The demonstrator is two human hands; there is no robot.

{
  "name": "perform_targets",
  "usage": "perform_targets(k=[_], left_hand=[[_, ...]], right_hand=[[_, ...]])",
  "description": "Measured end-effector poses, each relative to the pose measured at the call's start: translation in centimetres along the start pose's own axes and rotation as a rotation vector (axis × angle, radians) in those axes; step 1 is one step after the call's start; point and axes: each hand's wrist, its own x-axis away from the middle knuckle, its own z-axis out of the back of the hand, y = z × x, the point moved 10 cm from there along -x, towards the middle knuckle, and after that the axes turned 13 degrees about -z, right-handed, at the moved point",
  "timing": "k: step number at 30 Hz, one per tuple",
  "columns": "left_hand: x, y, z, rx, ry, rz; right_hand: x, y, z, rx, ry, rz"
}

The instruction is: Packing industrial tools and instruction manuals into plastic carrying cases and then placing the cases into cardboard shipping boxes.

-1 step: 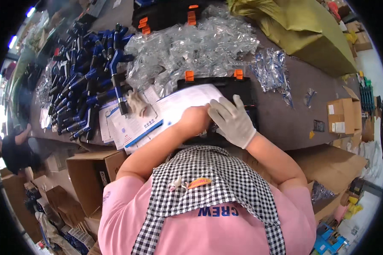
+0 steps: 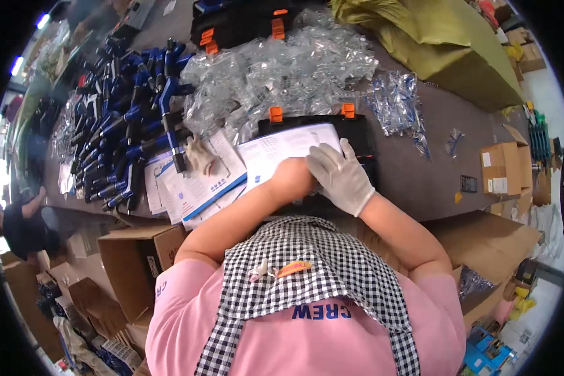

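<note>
A black case (image 2: 358, 136) with orange latches lies in front of me, and a printed white paper (image 2: 276, 147) rests over it. My bare left hand (image 2: 294, 178) is closed at the paper's near edge, with its fingertips hidden. Beside it, my right hand (image 2: 341, 177) wears a pale knit glove. Its fingers are stretched out and slightly apart, and they meet the left hand's fingertips over the case. More printed sheets (image 2: 200, 188) with a blue strip lie to the left, and a loose pale glove (image 2: 198, 155) sits on them.
Blue-and-black tools (image 2: 128, 119) are heaped at the left. Clear plastic bags (image 2: 269, 75) pile up beyond the case, near another black case (image 2: 238, 25). Small bagged parts (image 2: 398, 103) and a yellow-green sack (image 2: 445, 50) are to the right. Cardboard boxes (image 2: 135, 263) flank me.
The white paper has shifted right and lies flatter over the case. My hands have barely moved.
</note>
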Motion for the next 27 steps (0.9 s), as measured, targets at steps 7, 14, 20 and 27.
perform_targets(k=[7,14,20,27], left_hand=[[-6.1,0.2,0.0,0.311,0.262,-0.046],[1.7,-16.9,6.5,-0.124,0.830,0.575],[2.6,-28.2,-2.4,0.822,0.715,0.791],[2.4,-25.6,-2.8,1.212,0.739,0.870]], right_hand=[[1.4,10.9,-5.9,-0.223,-0.165,-0.174],[2.3,12.3,-8.2,0.036,-0.282,-0.169],[3.3,9.2,-9.8,-0.003,-0.321,-0.102],[5.5,7.2,-12.0,0.093,-0.475,0.085]])
